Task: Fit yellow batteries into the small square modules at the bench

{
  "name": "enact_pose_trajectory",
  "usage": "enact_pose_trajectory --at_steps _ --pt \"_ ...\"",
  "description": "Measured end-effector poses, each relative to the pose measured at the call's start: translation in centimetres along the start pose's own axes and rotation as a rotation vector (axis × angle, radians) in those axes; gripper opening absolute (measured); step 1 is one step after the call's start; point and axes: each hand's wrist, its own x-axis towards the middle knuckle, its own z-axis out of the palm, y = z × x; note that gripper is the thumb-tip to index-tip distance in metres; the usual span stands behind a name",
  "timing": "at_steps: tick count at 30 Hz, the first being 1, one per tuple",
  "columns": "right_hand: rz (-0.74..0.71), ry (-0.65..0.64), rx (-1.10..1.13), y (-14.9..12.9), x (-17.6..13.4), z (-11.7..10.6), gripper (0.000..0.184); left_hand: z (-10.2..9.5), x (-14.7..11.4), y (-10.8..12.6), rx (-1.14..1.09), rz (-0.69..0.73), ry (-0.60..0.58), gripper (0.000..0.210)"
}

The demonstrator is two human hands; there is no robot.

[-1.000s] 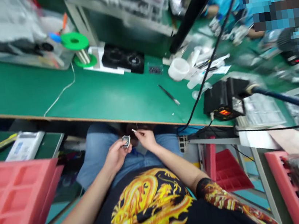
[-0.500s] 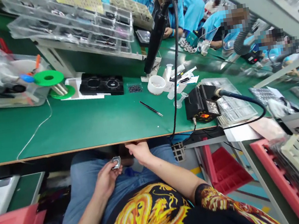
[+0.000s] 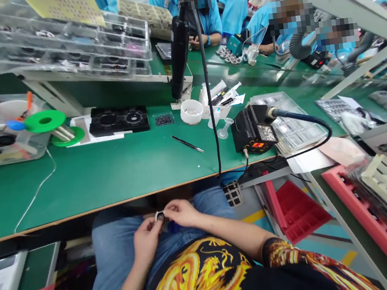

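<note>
Over my lap, below the bench edge, my left hand (image 3: pixel 147 236) grips a small silver-rimmed watch case (image 3: pixel 159 215) between thumb and fingers. Its middle looks dark, but finer detail is too small to read. My right hand (image 3: pixel 183 213) is closed in a pinch at the right side of the same case, fingertips against its rim. Whether a smaller part sits between those fingertips cannot be made out. On the green bench (image 3: pixel 112 174) above my hands lies a thin black tweezers-like tool (image 3: pixel 187 144).
A solder spool (image 3: pixel 61 132), black fixture (image 3: pixel 119 120), tray of tiny screws (image 3: pixel 163 119), white round tub (image 3: pixel 191 112) and black soldering station (image 3: pixel 254 130) stand along the bench. A black handheld tool (image 3: pixel 178 54) hangs above. Red trays (image 3: pixel 300 209) are at right; co-workers sit opposite.
My right hand has come down from the bench edge to the watch case and now pinches at its side. My left hand has brought the case slightly right. The view has shifted.
</note>
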Motion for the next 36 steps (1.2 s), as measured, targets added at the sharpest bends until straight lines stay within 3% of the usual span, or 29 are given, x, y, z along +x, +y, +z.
enact_pose_trajectory --at_steps 5,9,12,16,19,25,36 --pt "0.129 -0.038 -0.008 1.9 -0.9 1.3 0.023 0.7 -0.6 -0.1 0.487 0.216 0.011 0.021" --pt "0.177 -0.076 0.086 3.4 -0.3 1.8 0.020 1.0 -0.9 0.2 0.567 0.337 -0.004 0.016" --pt "0.157 -0.082 0.098 4.8 0.4 1.7 0.014 1.1 -0.7 0.1 0.444 0.233 -0.058 0.016" --pt "0.077 -0.053 0.029 5.8 0.9 1.1 0.011 1.0 -0.1 -0.1 -0.003 -0.087 -0.180 0.044" --pt "-0.036 -0.070 -0.079 5.6 0.8 0.8 0.015 0.6 0.0 0.3 -0.246 -0.271 -0.189 0.054" --pt "-0.369 -0.089 -0.421 4.5 0.0 0.5 0.025 0.2 0.2 0.4 -0.299 -0.341 -0.203 0.060" --pt "-0.450 -0.169 -0.497 4.0 -0.4 0.1 0.038 -0.4 0.8 -1.0 -0.425 -0.436 -0.215 0.043"
